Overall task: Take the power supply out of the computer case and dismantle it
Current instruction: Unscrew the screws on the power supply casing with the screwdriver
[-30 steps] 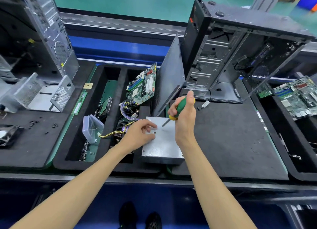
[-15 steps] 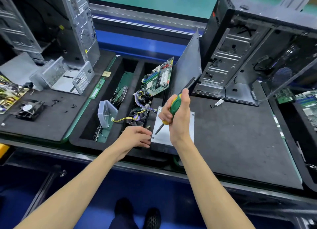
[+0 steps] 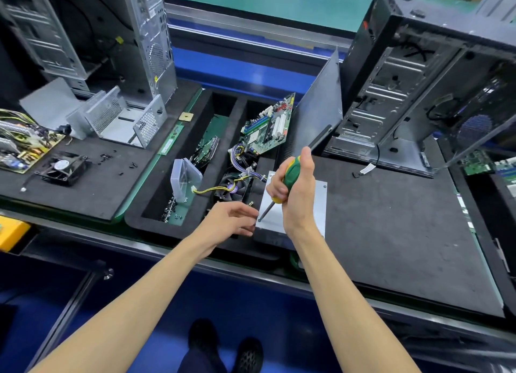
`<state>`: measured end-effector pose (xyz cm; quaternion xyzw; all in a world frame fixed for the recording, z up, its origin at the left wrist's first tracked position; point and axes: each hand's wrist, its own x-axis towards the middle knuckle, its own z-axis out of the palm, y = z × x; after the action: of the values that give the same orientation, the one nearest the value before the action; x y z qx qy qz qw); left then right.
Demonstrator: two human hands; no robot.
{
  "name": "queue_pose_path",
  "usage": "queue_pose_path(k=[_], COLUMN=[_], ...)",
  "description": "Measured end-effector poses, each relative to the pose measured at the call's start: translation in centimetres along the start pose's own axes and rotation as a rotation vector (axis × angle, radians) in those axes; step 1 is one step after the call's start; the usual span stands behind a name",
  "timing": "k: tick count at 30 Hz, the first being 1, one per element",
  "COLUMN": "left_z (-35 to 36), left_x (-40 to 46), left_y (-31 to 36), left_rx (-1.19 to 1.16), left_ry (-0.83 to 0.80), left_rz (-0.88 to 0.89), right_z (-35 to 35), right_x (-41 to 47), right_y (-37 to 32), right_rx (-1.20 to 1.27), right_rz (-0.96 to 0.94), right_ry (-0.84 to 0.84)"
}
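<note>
Your right hand [image 3: 296, 193] is wrapped fully round the green and yellow handle of the screwdriver [image 3: 282, 185], thumb pointing up; the shaft slants down to the left and its tip sits at a screw near the front left corner of the power supply [image 3: 317, 205]. Your left hand [image 3: 231, 219] lies just beside that corner with fingers loosely curled and spread; whether the fingertips touch the metal cannot be told, and it holds nothing visible. The power supply lies flat at the left edge of the black foam mat [image 3: 391, 219], well apart from the open computer case [image 3: 418, 93] standing at the mat's far side; to the left, the black tray [image 3: 145, 213] holds a clear plastic box [image 3: 184, 181], a fan [image 3: 233, 189] with yellow wires, and a motherboard [image 3: 269, 128] leaning upright.
</note>
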<state>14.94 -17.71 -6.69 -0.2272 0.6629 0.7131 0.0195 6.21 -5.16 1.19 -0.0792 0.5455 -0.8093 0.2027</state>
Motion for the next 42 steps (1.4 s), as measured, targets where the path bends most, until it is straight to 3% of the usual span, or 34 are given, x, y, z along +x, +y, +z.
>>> queue_pose_path(k=[9,37,42], left_z=[0.1,0.1,1.2], left_x=[0.2,-0.1,-0.7], left_y=[0.1,0.4,1.2], left_rx=[0.028,0.077,0.336], left_ry=[-0.005,-0.020,0.067], left_rz=[0.007,0.028,0.244], right_z=[-0.2,0.3,0.8], right_x=[0.0,-0.5,-0.7], right_y=[0.1,-0.2,-0.6], right_rx=[0.052,-0.139,-0.284], right_rz=[-0.004,-0.070,-0.090], right_ry=[-0.011,-0.069,-0.185])
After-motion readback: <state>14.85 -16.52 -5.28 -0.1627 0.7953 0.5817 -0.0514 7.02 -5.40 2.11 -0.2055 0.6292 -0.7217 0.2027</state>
